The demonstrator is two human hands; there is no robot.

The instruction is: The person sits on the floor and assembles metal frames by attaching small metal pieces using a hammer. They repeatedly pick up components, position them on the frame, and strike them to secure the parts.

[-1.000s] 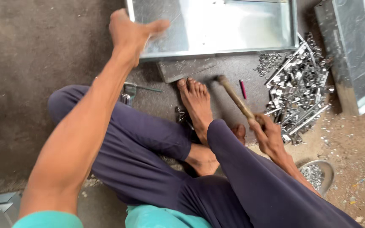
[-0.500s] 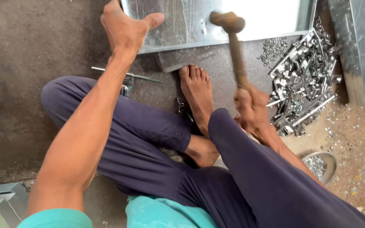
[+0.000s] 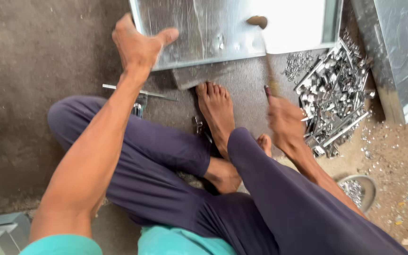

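Left hand [image 3: 140,45] is spreading wide, fingers and thumb splayed, palm pressing flat on the lower left corner of the galvanized sheet-metal duct piece [image 3: 204,33]. Left arm is reaching straight forward from the lower left, elbow nearly locked, teal sleeve at the shoulder.

Right hand [image 3: 284,123] is closing in a tight fist around the wooden handle of a hammer [image 3: 263,42]; handle is blurred, head is sitting over the shiny face of the duct piece near its lower edge. Contact between head and metal: cannot tell. Right forearm is angling up from the lower right, wrist cocked toward the sheet.

Duct piece is lying at the top centre on the concrete floor [image 3: 34,71], its lower edge resting over a dark flat steel block [image 3: 199,75]. Bare foot [image 3: 218,113] is planted just below that block, toes touching it. Person is sitting cross-legged in dark purple trousers.

Pile of small shiny metal clips and strips [image 3: 334,94] is lying right of the hammer hand. Second sheet-metal duct section [image 3: 402,56] is standing at the far right. Small round dish of tiny metal bits [image 3: 357,189] is sitting lower right. Thin metal rod tool [image 3: 138,92] is lying under the left forearm. No readable labels or signs.
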